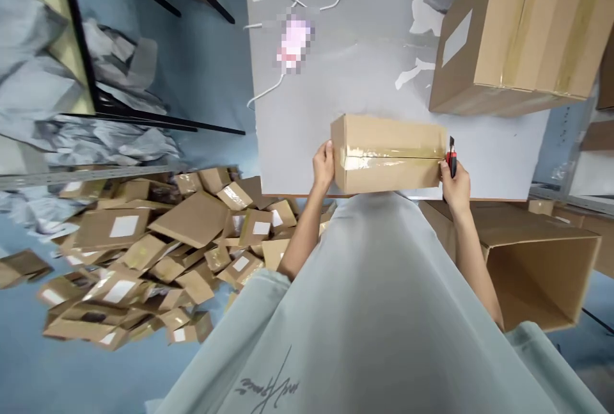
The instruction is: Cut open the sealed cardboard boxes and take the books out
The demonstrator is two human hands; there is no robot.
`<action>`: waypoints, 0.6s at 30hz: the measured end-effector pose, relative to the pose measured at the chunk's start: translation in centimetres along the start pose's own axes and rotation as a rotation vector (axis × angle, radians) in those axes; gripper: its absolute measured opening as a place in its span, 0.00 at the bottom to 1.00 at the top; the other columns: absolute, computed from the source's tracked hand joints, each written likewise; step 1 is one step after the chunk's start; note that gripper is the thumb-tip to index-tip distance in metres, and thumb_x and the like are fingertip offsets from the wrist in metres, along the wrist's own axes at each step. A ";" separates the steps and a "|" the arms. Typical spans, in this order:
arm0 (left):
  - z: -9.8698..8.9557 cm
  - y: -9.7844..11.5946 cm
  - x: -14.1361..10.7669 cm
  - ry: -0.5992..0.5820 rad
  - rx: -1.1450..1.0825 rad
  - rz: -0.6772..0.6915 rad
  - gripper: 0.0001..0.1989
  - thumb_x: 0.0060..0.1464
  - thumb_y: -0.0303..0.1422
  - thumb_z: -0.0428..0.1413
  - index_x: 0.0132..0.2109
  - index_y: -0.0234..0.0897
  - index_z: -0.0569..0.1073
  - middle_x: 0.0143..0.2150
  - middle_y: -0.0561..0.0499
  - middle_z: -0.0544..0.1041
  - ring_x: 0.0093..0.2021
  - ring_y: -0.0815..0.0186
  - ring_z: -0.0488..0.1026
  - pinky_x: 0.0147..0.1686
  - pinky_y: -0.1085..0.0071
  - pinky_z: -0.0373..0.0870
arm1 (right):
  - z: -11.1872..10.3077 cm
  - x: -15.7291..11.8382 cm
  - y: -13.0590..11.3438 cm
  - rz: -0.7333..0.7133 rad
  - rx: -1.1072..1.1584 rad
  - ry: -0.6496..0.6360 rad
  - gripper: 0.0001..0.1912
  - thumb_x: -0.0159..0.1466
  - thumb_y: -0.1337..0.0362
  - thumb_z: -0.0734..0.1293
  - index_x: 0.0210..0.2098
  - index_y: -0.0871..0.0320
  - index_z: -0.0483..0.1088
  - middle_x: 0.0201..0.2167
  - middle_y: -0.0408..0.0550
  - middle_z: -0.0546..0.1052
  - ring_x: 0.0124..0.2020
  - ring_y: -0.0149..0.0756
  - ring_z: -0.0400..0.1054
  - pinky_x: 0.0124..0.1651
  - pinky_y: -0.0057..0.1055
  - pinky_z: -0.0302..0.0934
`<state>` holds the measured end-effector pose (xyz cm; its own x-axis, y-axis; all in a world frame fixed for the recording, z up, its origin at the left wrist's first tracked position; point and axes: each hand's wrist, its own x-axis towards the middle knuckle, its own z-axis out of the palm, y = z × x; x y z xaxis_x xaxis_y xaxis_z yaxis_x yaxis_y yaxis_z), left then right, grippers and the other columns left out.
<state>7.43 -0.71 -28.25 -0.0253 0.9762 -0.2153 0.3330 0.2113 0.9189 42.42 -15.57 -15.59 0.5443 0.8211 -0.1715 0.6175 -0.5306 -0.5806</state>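
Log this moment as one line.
left hand: on long brown cardboard box | right hand: at box's other end, holding red-and-black cutter | box: taped along seam

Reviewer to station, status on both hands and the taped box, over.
Left hand on box end; right hand at opposite end, holding cutter. Tape spans seam. Large carton beyond, right.

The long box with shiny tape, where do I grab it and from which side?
I'd hold the box by its two short ends, one hand coming from the left and one from the right. It lies sideways, so those ends face outward, away from the tape along its top. Careful at the right: the cutter's blade looks out.
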 end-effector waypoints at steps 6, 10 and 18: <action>6.3 -1.9 0.0 -0.222 0.055 -0.154 0.22 0.77 0.48 0.51 0.42 0.38 0.80 0.47 0.36 0.86 0.53 0.47 0.82 0.61 0.54 0.74 | -2.2 -1.6 -0.6 0.090 -0.228 0.052 0.31 0.76 0.38 0.55 0.48 0.56 0.77 0.39 0.60 0.82 0.41 0.54 0.76 0.50 0.51 0.71; 4.3 -2.5 -1.0 -0.186 -0.043 -0.105 0.19 0.72 0.45 0.58 0.53 0.34 0.83 0.59 0.33 0.85 0.58 0.49 0.82 0.65 0.55 0.75 | -2.6 -1.9 -1.3 0.028 -0.348 0.092 0.32 0.78 0.42 0.56 0.58 0.60 0.78 0.50 0.66 0.82 0.49 0.58 0.79 0.57 0.55 0.72; -2.1 4.0 -4.0 -0.370 -0.174 0.301 0.40 0.63 0.55 0.70 0.75 0.45 0.74 0.76 0.38 0.70 0.77 0.44 0.68 0.71 0.51 0.74 | -2.2 -2.5 -11.2 -0.283 -0.422 -0.236 0.28 0.83 0.43 0.56 0.69 0.52 0.70 0.51 0.58 0.86 0.49 0.56 0.81 0.53 0.44 0.72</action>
<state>6.89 -3.64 -23.05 0.3941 0.9191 -0.0061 0.1111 -0.0410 0.9930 35.40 -12.16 -6.89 0.2129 0.9427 -0.2569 0.9209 -0.2815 -0.2695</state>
